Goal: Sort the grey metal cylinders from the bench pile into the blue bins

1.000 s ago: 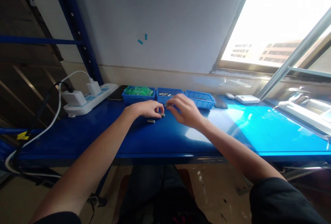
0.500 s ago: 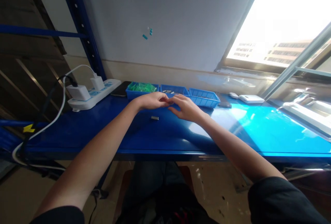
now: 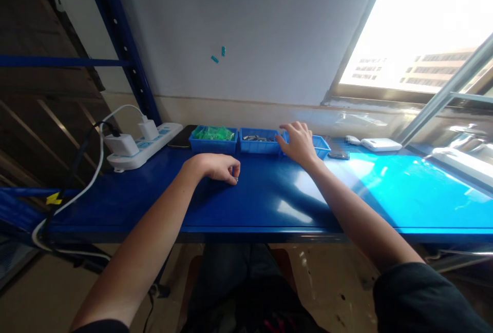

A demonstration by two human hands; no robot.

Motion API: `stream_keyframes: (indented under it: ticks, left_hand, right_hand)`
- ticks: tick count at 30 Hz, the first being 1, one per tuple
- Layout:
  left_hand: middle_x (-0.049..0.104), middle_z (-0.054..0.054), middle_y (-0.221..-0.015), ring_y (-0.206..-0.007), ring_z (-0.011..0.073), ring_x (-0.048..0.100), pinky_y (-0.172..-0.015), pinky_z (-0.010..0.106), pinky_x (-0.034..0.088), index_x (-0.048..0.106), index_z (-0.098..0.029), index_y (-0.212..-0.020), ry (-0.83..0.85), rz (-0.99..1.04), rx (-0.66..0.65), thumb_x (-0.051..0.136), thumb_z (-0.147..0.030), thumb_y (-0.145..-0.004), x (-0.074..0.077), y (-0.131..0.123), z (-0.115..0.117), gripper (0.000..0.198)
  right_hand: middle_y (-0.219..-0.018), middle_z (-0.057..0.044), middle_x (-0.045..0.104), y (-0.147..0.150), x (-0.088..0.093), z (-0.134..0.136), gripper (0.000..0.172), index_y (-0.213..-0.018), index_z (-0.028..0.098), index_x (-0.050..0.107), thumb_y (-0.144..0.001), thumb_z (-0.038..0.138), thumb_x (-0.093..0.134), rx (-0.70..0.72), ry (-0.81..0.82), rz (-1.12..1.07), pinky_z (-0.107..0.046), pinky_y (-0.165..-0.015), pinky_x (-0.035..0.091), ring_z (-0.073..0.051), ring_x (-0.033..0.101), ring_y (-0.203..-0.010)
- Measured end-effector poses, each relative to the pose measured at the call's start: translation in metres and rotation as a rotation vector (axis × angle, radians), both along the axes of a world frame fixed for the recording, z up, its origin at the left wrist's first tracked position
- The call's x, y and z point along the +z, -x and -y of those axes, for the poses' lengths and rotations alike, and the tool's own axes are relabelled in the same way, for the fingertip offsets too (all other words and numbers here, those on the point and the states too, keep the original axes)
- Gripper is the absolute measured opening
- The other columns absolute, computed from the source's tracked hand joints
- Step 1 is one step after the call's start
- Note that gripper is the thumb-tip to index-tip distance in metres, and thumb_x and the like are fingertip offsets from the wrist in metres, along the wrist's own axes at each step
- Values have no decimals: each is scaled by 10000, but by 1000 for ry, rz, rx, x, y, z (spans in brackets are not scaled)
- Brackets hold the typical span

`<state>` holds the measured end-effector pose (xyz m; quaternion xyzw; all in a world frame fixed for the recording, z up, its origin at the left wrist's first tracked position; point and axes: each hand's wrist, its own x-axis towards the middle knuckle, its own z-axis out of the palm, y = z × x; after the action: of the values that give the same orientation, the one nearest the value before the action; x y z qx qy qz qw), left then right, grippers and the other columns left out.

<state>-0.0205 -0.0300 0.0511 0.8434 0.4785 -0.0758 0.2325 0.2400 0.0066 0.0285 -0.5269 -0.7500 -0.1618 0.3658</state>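
Observation:
My left hand (image 3: 221, 168) is low over the blue table, thumb and fingers pinched on a small metal cylinder (image 3: 236, 179). Only the tip of that piece shows; the fingers hide the rest. My right hand (image 3: 300, 143) is held above the right blue bin (image 3: 321, 145), fingers apart, with nothing visible in it. Beside it stands the middle blue bin (image 3: 259, 147) with several small metal pieces (image 3: 258, 138). The left blue bin (image 3: 213, 147) holds crumpled green plastic (image 3: 213, 133).
A white power strip (image 3: 146, 149) with plugged-in adapters and cables is at the left. Behind it lies a dark flat phone-like object (image 3: 182, 137). A white box (image 3: 381, 144) sits by the window. The table's front edge (image 3: 250, 230) is near my lap.
My hands have come apart. The left moved down and took hold of the metal cylinder that lay on the table; the right moved up and right to the right bin.

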Motion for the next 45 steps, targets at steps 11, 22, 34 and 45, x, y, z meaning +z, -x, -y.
stream_keyframes:
  ticks: [11, 22, 34, 45]
  left_hand:
    - [655, 25, -899, -901, 183, 618, -841, 307, 457, 386, -194, -1251, 106, 711, 58, 682, -555, -737, -13, -2, -14, 695]
    - [634, 105, -1041, -975, 269, 595, -801, 333, 431, 487, -210, -1301, -139, 191, 41, 465, -703, -813, -30, -26, -14, 694]
    - [203, 138, -1514, -1239, 296, 508, -1075, 413, 383, 330, -213, -1442, -503, 395, 10, 450, -505, -912, -52, -76, -21, 617]
    - [479, 131, -1226, -1037, 289, 619, -972, 437, 463, 566, -208, -1174, -577, 426, 264, 301, -659, -909, -58, -100, -50, 586]
  right_hand:
    - [-944, -86, 662, 56, -20, 43, 154, -1023, 171, 601, -912, 235, 515, 669, 147, 177, -311, -820, 471, -198, 590, -906]
    - [-914, -96, 612, 6, 38, 25, 297, -1129, 183, 494, -996, 403, 346, -31, -402, -428, -340, -699, 487, -200, 624, -817]
    - [-995, -211, 703, -1, -8, 3, 666, -953, 157, 705, -936, 635, 242, -324, 496, -53, -422, -827, 460, -345, 654, -990]
    - [-883, -134, 697, -74, -33, -23, 697, -778, 187, 700, -948, 618, 180, -409, 325, -151, -352, -824, 436, -291, 599, -1003]
